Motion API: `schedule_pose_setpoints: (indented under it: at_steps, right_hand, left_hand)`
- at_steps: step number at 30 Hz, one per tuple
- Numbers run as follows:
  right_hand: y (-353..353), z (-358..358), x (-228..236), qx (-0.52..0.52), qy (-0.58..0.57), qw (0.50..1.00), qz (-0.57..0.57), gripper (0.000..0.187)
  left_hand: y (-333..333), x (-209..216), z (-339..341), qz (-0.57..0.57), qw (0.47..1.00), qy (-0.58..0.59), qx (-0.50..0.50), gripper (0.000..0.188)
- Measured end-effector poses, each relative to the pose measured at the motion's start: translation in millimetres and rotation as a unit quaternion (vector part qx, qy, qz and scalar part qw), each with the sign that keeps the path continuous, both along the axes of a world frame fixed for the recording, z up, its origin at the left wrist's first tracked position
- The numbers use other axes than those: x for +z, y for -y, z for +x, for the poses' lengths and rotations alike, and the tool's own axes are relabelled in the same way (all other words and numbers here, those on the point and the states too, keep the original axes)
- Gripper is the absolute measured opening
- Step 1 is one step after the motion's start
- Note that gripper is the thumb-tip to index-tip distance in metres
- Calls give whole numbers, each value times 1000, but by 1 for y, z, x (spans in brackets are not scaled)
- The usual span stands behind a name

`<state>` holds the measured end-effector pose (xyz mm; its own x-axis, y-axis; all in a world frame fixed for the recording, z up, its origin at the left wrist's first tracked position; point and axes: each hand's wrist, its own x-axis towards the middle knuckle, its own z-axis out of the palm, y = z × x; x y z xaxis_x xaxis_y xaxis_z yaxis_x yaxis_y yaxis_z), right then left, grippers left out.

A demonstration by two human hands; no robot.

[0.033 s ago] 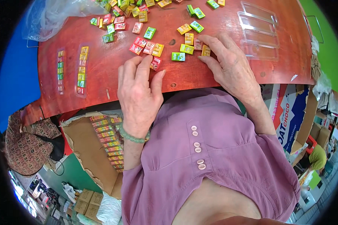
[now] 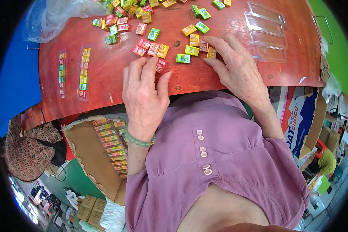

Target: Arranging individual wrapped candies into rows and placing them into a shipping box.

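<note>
Small candy-style boxes in red, yellow and green lie on a reddish wooden table. My left hand [image 2: 145,92], with a green bead bracelet on its wrist, has a small red box [image 2: 161,66] between index finger and thumb at the table's near side. Against its far side stand other red boxes and a yellow box [image 2: 162,51]. On the right, the index finger and thumb of my right hand [image 2: 234,63] close around a small yellow box [image 2: 211,53]. The index fingertip also meets a red box [image 2: 203,46]. A green box [image 2: 183,58] and a yellow-green box [image 2: 191,50] lie just left.
Two filled clear strips [image 2: 84,73] lie at the left. Clear plastic trays [image 2: 265,33] rest at the right. Beyond my hands is a loose pile of boxes [image 2: 133,9] beside a clear bag [image 2: 52,21]. Below the table edge, a carton [image 2: 91,143] holds packed strips.
My left hand has shifted very slightly to the right. The right hand and the boxes look nearly unmoved.
</note>
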<state>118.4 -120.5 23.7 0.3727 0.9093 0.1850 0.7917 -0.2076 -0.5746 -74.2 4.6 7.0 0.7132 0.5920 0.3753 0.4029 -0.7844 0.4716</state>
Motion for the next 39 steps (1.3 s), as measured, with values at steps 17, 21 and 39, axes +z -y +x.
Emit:
schedule_pose_setpoints:
  at_steps: [17,21,39]
  right_hand:
    - [-3,7,5,14,-37,999,-27,35]
    - [4,11,9,87,-60,992,-65,37]
    - [-21,40,7,77,19,996,-47,39]
  left_hand:
    - [-8,6,25,42,998,-44,-31,29]
    - [-3,3,20,-1,997,-13,-75,28]
    - [-15,21,2,-110,988,-25,-103,41]
